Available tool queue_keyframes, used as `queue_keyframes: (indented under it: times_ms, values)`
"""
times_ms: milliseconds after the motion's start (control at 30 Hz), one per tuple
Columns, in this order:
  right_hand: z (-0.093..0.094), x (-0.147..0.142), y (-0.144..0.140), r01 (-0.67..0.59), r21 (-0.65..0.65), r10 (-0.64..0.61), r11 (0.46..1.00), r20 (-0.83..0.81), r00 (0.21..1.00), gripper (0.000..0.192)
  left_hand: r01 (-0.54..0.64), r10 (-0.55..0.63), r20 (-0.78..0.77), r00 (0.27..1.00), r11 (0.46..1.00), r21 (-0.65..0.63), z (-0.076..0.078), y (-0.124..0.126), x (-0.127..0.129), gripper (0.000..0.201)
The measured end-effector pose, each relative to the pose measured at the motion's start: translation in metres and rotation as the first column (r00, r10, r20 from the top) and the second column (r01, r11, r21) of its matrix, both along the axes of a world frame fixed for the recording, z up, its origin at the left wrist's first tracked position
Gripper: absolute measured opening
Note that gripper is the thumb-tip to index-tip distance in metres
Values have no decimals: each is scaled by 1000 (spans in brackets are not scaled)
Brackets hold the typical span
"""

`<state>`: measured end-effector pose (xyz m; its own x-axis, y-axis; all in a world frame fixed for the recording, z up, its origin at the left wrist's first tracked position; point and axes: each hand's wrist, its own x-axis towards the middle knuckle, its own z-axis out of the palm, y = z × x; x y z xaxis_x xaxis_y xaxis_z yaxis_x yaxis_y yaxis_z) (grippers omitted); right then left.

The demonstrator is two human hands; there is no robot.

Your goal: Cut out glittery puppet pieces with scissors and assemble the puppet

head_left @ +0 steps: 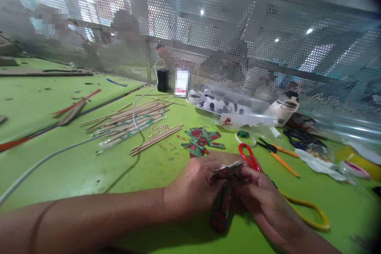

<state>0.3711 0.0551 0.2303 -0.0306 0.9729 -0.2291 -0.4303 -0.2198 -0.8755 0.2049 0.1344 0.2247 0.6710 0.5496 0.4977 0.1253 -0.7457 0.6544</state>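
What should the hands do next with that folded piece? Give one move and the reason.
Probably press the fold tighter: the left hand and right hand both pinch the printed paper piece at its top edge, and its tail hangs loose between them above the green table.

The head camera looks forward and down, close over the green table, toward a mesh screen.

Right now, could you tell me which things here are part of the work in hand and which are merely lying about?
In hand:
left hand
right hand
folded red-and-green paper piece

Lying about:
wooden sticks
finished paper pieces
red-handled scissors
orange-handled pliers
white cable
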Motion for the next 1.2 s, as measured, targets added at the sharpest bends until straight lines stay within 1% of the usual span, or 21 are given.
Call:
queue_keyframes:
  times_ms: [133, 267, 333, 400, 567, 667, 867, 1000, 1067, 1200]
  values:
    - [-1, -2, -1, 20, -7, -20, 1000, 10, 1000, 34, 10, -9, 25, 1000, 999, -38, 2, 0, 0, 19]
    - [-6, -5, -3, 143, -42, -139, 989, 89, 986, 32, 55, -44, 91, 995, 991, -119, 6, 2, 0, 17]
    - [-8, -4, -4, 196, -26, -190, 980, 141, 972, 33, 67, -50, 130, 990, 988, -136, 8, 2, 1, 20]
    - [-9, -3, -4, 218, -1, -214, 976, 177, 961, 35, 66, -44, 152, 987, 988, -142, 9, 2, 1, 21]
    - [-8, 0, -2, 217, 54, -223, 975, 251, 942, 38, 60, -35, 150, 988, 984, -166, 11, 1, 1, 18]
    - [-6, 0, -2, 226, 98, -245, 969, 300, 922, 37, 52, -32, 130, 991, 986, -157, 10, 1, 1, 16]
    - [-8, 1, -5, 208, 123, -236, 970, 300, 924, 35, 77, -53, 139, 989, 982, -171, 10, 2, 1, 17]
    - [-10, 1, -6, 190, 95, -209, 977, 273, 939, 35, 92, -65, 150, 986, 980, -179, 10, 2, 2, 18]
    - [-10, 1, -6, 204, 76, -217, 976, 269, 938, 37, 85, -59, 142, 988, 980, -181, 10, 3, 2, 18]
    - [-11, 0, -6, 239, 90, -255, 967, 288, 923, 38, 69, -44, 120, 992, 975, -209, 10, 3, 2, 17]
